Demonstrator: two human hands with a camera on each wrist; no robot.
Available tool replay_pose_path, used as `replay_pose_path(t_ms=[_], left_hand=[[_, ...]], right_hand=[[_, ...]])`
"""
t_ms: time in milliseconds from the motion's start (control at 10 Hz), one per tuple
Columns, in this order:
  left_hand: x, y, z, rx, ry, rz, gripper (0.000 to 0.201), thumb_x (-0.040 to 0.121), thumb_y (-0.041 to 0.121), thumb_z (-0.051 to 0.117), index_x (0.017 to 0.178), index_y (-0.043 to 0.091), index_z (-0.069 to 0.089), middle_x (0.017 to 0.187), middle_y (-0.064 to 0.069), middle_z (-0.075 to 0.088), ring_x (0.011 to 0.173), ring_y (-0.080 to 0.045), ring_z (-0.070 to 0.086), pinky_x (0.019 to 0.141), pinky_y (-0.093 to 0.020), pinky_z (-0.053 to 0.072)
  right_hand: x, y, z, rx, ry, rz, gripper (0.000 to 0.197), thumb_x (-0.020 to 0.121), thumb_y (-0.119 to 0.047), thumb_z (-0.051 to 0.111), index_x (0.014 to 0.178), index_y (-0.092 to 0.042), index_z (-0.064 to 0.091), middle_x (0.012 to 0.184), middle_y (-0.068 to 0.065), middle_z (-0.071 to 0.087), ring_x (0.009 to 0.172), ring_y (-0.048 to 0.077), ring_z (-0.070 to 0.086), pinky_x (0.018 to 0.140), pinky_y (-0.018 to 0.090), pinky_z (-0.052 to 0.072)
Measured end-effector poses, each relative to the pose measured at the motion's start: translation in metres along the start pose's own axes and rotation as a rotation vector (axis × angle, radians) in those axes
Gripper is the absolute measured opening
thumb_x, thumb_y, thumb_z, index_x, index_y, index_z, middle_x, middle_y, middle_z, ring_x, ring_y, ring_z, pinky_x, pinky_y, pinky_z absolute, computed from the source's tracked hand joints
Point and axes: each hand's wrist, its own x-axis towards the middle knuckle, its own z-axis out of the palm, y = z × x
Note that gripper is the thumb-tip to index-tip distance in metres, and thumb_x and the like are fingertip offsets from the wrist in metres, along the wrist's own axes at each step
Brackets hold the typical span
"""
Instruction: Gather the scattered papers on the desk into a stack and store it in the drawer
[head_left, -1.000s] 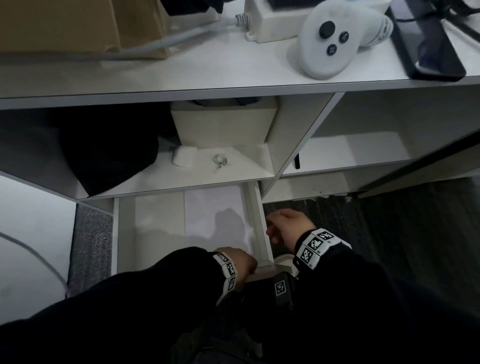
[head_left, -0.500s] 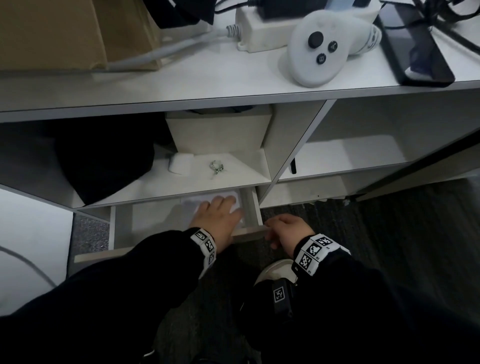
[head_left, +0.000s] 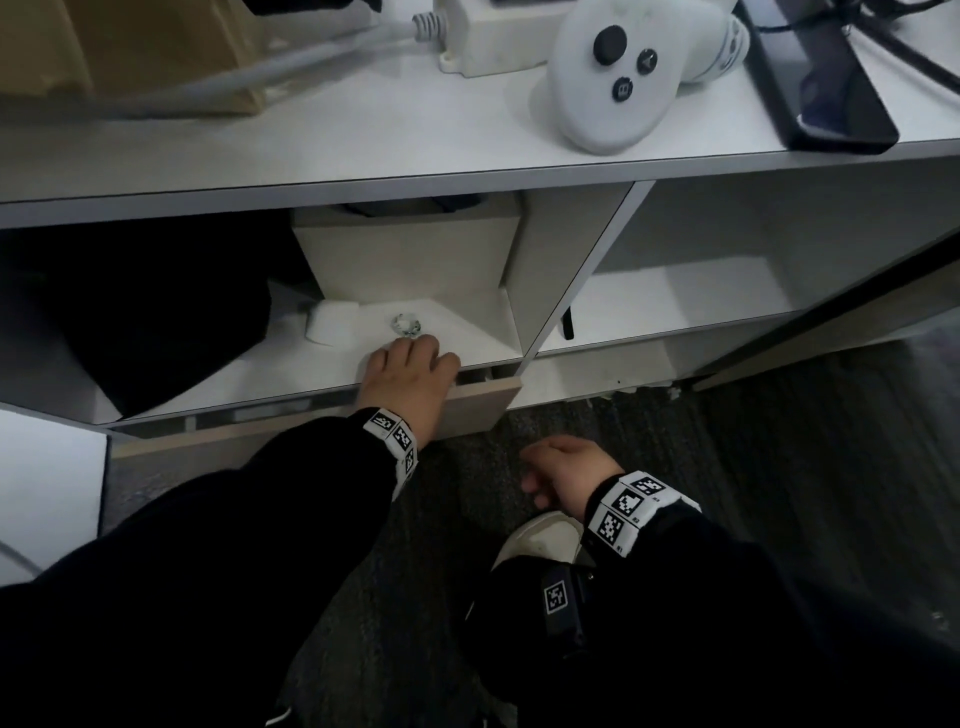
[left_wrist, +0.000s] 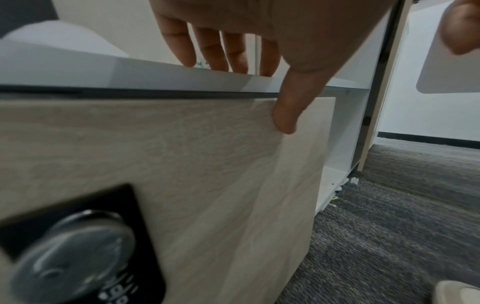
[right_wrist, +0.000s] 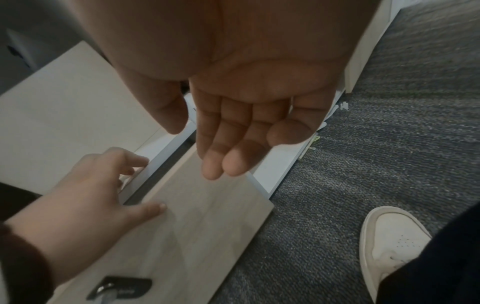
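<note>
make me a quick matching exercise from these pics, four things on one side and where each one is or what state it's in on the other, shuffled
Things:
1. drawer
2. left hand
3. right hand
4. white controller

Places or states:
A. on the desktop
B. holding nothing, above the carpet beside a white shoe
C. nearly closed, a narrow gap left
D. palm on the drawer front, fingers over the shelf edge

Pairs: 1-C, 2-D, 3-B, 4-A
</note>
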Motion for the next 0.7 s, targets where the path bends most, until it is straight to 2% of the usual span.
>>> replay_pose_path(t_ms=[100, 200, 300, 400, 500, 600, 700], left_hand=[[0.006, 0.002, 0.001, -0.035, 0.029, -0.014, 0.037, 0.070, 0.005, 0.064, 0.106, 0.014, 0.057, 0.108, -0.013, 0.054, 0.095, -0.034, 0.051, 0.078, -0.044, 0.040], [0.013, 0.005, -0.005, -0.045, -0.012, -0.014, 0.039, 0.071, 0.003, 0.050, 0.109, 0.010, 0.057, 0.103, -0.014, 0.057, 0.092, -0.036, 0.055, 0.075, -0.045, 0.043], [0.018, 0.006, -0.010, -0.054, -0.072, -0.002, 0.046, 0.072, 0.004, 0.043, 0.116, 0.007, 0.054, 0.107, -0.016, 0.059, 0.095, -0.037, 0.056, 0.076, -0.044, 0.043], [0.022, 0.005, -0.014, -0.040, -0.089, 0.003, 0.048, 0.076, 0.004, 0.035, 0.121, 0.006, 0.051, 0.112, -0.017, 0.058, 0.100, -0.037, 0.055, 0.072, -0.042, 0.038], [0.024, 0.009, -0.016, -0.011, -0.124, -0.018, 0.044, 0.083, 0.002, 0.039, 0.126, 0.008, 0.045, 0.118, -0.015, 0.054, 0.106, -0.036, 0.051, 0.073, -0.041, 0.035], [0.022, 0.013, -0.024, -0.053, -0.176, -0.065, 0.041, 0.083, 0.001, 0.047, 0.123, 0.010, 0.043, 0.118, -0.013, 0.052, 0.107, -0.034, 0.050, 0.074, -0.040, 0.035], [0.021, 0.020, -0.030, -0.145, -0.216, -0.096, 0.039, 0.085, 0.008, 0.053, 0.122, 0.016, 0.046, 0.118, -0.010, 0.052, 0.109, -0.032, 0.050, 0.080, -0.042, 0.043]], right_hand=[[-0.001, 0.006, -0.006, 0.031, 0.000, 0.038, 0.015, 0.096, -0.018, 0.056, 0.088, -0.008, 0.065, 0.061, 0.007, 0.063, 0.046, 0.021, 0.049, 0.045, 0.023, 0.038], [-0.003, 0.009, -0.012, 0.038, 0.001, 0.070, 0.016, 0.096, -0.016, 0.055, 0.084, -0.009, 0.063, 0.062, 0.009, 0.063, 0.045, 0.020, 0.049, 0.039, 0.017, 0.036], [-0.003, 0.011, -0.014, 0.056, 0.004, 0.067, 0.017, 0.096, -0.016, 0.055, 0.082, -0.010, 0.063, 0.061, 0.009, 0.063, 0.045, 0.020, 0.049, 0.044, 0.021, 0.040], [-0.003, 0.012, -0.016, 0.070, 0.021, 0.037, 0.015, 0.095, -0.016, 0.056, 0.085, -0.009, 0.064, 0.062, 0.008, 0.064, 0.046, 0.021, 0.050, 0.049, 0.025, 0.042], [-0.007, 0.011, -0.018, 0.087, 0.050, -0.027, 0.015, 0.094, -0.019, 0.057, 0.085, -0.012, 0.066, 0.062, 0.007, 0.066, 0.050, 0.021, 0.052, 0.055, 0.030, 0.044], [-0.015, 0.004, -0.021, 0.080, 0.101, -0.106, 0.016, 0.093, -0.021, 0.058, 0.081, -0.017, 0.068, 0.064, 0.005, 0.070, 0.052, 0.020, 0.056, 0.061, 0.035, 0.048], [-0.027, -0.008, -0.030, 0.117, 0.162, -0.184, 0.018, 0.093, -0.024, 0.059, 0.079, -0.020, 0.069, 0.064, 0.001, 0.071, 0.054, 0.018, 0.058, 0.060, 0.032, 0.047]])
